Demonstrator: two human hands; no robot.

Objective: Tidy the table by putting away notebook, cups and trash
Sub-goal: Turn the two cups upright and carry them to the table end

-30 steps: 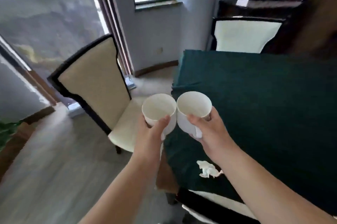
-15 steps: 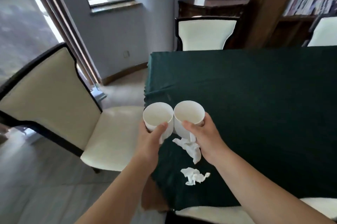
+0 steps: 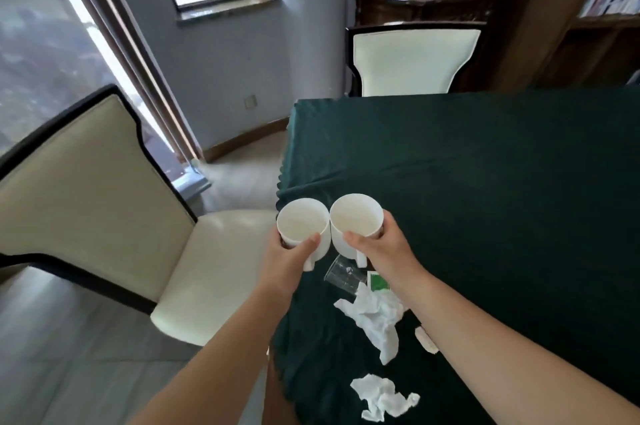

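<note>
My left hand (image 3: 289, 260) grips a white mug (image 3: 302, 226) and my right hand (image 3: 384, 250) grips a second white mug (image 3: 356, 221). Both mugs are upright, look empty and touch side by side above the near left corner of the table (image 3: 485, 182), which has a dark green cloth. Below them on the cloth lie a clear plastic cup (image 3: 341, 277) on its side, a small green packet (image 3: 378, 282), a large crumpled tissue (image 3: 379, 324), a smaller crumpled tissue (image 3: 382, 397) and a small white scrap (image 3: 426, 340). No notebook is in view.
A cream chair (image 3: 104, 217) stands left of the table, its seat close to the table corner. Another cream chair (image 3: 412, 61) is at the far end. A dark wooden sideboard (image 3: 426, 5) and a bookshelf (image 3: 609, 9) stand behind.
The view has swung right and down over the table, bringing the plastic cup, the packet and more tissue into sight. Both hands still hold the mugs side by side.
</note>
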